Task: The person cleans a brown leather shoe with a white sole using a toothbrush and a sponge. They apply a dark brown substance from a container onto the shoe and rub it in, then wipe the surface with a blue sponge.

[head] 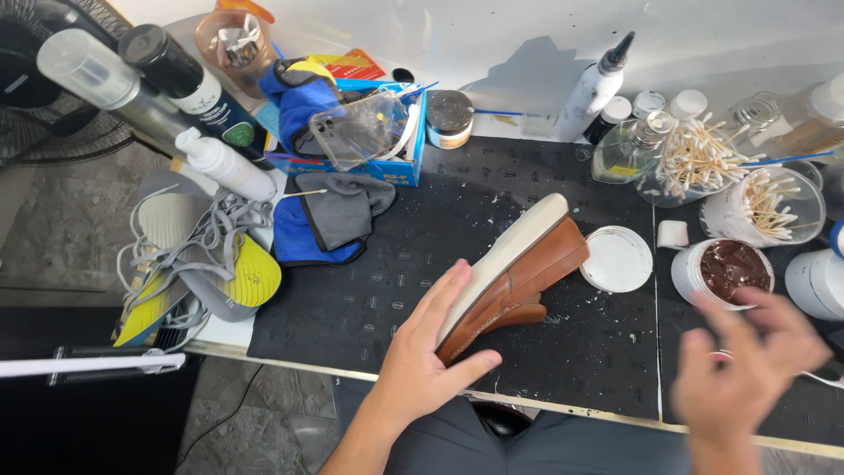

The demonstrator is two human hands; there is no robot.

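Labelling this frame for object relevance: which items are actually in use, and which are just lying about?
In use:
left hand, grip on the brown shoe
right hand, blurred, empty, beside the open jar of brown paste
white lid, off the jar

Lying about:
cotton swabs
insoles and laces
blue and grey cloths
spray bottles
squeeze bottle

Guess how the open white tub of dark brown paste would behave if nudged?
The open white tub of dark brown paste looks squat and wide, so it would probably slide on the black mat rather than tip. Its white lid lies apart, so a hard knock might smear paste. The blurred right hand hovers close.
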